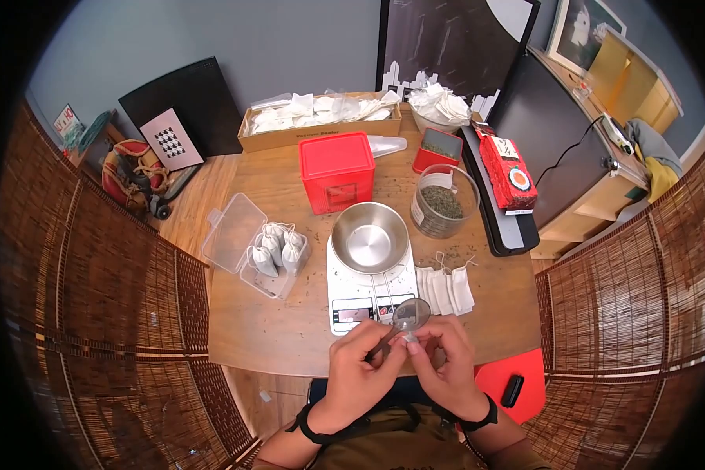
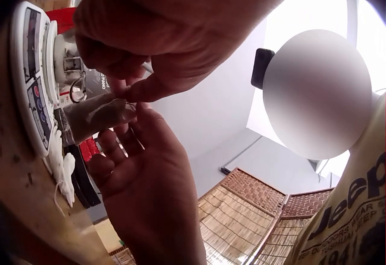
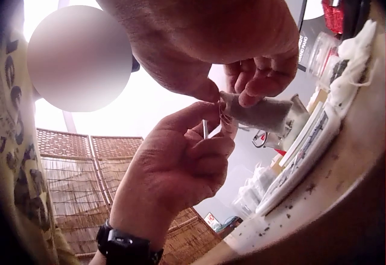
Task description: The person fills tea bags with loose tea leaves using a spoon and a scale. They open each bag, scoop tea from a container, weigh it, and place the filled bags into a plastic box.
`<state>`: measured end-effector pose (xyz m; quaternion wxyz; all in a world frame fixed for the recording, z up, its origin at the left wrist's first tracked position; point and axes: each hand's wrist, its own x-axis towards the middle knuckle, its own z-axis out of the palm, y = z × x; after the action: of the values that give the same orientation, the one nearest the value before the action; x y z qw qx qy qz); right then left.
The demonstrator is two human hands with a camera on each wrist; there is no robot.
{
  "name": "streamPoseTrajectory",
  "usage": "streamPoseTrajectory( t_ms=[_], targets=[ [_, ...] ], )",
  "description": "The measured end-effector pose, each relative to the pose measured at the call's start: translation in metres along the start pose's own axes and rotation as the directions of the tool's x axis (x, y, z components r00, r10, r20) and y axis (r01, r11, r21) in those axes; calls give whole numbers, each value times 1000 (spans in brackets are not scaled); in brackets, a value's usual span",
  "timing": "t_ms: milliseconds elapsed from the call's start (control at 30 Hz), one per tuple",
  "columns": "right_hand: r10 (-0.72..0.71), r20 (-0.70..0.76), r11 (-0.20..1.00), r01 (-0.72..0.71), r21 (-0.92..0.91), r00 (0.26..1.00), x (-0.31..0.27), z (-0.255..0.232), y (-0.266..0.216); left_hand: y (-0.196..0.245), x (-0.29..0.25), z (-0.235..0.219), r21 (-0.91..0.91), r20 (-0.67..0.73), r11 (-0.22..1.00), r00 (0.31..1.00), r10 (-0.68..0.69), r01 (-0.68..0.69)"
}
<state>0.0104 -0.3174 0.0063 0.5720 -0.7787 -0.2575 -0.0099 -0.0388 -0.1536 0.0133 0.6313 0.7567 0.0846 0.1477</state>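
Note:
Both my hands are close together above the table's near edge, in front of the kitchen scale. Between them is a small see-through drawstring pouch, greyish, its body pointing away toward the scale. My left hand pinches the gathered neck of the pouch with thumb and fingertips. A thin metal rod also sticks out of its curled fingers. My right hand pinches the same neck from the other side, thumb and forefinger at the string. On the scale sits a steel pan, handle toward me.
Flat white pouches lie right of the scale. Left stands an open plastic box with filled pouches. Behind are a red tin, a jar of dried leaves, a cardboard box and a black sealing machine.

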Motion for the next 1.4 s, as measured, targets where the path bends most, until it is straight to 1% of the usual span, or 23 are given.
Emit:
streamPoseTrajectory(
  t_ms=[100, 167, 300, 367, 500, 600, 633, 667, 700, 733, 767, 800, 833, 867, 900, 933, 1000, 1033, 1100, 1267, 1333, 1367, 1400],
  targets=[
    [-11, -9, 999, 11, -37, 1000, 2, 0, -1, 3, 0, 3, -30, -28, 999, 1000, -12, 11],
    [-152, -1, 973, 150, -174, 988, 5, -2, -4, 4, -1, 2, -22, -4, 1000, 1000, -9, 8],
    [-126, -16, 964, 119, -240, 992, -1, -3, -5, 3, 0, -1, 14, 28, 1000, 999, 27, -28],
    [-166, -37, 946, 149, -288, 985, -2, -3, -4, 4, 1, -2, 22, 36, 1000, 999, 18, -18],
    [-181, -62, 941, 154, -301, 982, -4, -3, -4, 6, 3, -6, 44, 67, 999, 998, 4, -7],
    [-154, -49, 948, 134, -287, 987, -4, -5, -2, 6, 3, -6, 53, 48, 999, 999, 5, -8],
    [-115, -38, 976, 106, -189, 993, -4, -8, 3, 3, 2, -7, 52, 48, 999, 999, 5, -7],
    [-76, -22, 993, 74, -90, 997, -4, -10, 8, -2, 2, -9, -50, 61, 997, 997, -53, 56],
    [-75, -22, 993, 73, -91, 997, -3, -10, 10, -5, 2, -10, -152, 79, 981, 991, -108, 119],
    [12, 21, 989, -15, 145, 1000, 0, -11, 13, -5, 2, -11, -253, 108, 955, 985, -132, 156],
    [84, 83, 924, -109, 367, 993, 2, -12, 14, -4, 2, -12, -254, 107, 955, 986, -130, 153],
    [91, 215, 868, -183, 461, 972, 3, -16, 15, -2, 4, -14, -328, 156, 925, 977, -147, 191],
    [88, 214, 869, -180, 460, 973, 3, -16, 17, -1, 5, -15, -397, 207, 888, 965, -160, 232],
    [138, 281, 793, -276, 543, 950, 2, -14, 20, -1, 6, -15, -397, 207, 888, 966, -157, 230],
    [178, 351, 701, -369, 610, 919, 1, -13, 22, -3, 6, -13, -456, 224, 857, 963, -150, 240],
    [177, 349, 703, -367, 609, 920, 0, -11, 23, -3, 8, -13, -512, 241, 822, 960, -142, 250],
    [260, 365, 585, -447, 677, 894, -1, -9, 24, 4, 11, -14, -541, 235, 796, 957, -168, 272],
    [260, 365, 586, -447, 676, 894, -1, -10, 24, 6, 12, -15, -569, 228, 768, 954, -196, 294],
    [309, 469, 427, -561, 709, 828, -1, -15, 22, 6, 14, -15, -586, 225, 758, 956, -188, 286],
    [328, 433, 361, -535, 764, 840, 4, -17, 25, 1, 17, -16, -584, 219, 777, 967, -129, 236],
    [326, 424, 349, -525, 776, 845, 6, -15, 26, 10, 21, -10, -687, 160, 706, 984, -84, 172],
    [354, 388, 345, -504, 791, 851, 7, -12, 26, 10, 22, -8, -688, 158, 706, 984, -81, 168],
    [382, 350, 342, -483, 806, 855, 9, -11, 25, 10, 22, -6, -698, 88, 707, 993, -74, 115]
  ],
)
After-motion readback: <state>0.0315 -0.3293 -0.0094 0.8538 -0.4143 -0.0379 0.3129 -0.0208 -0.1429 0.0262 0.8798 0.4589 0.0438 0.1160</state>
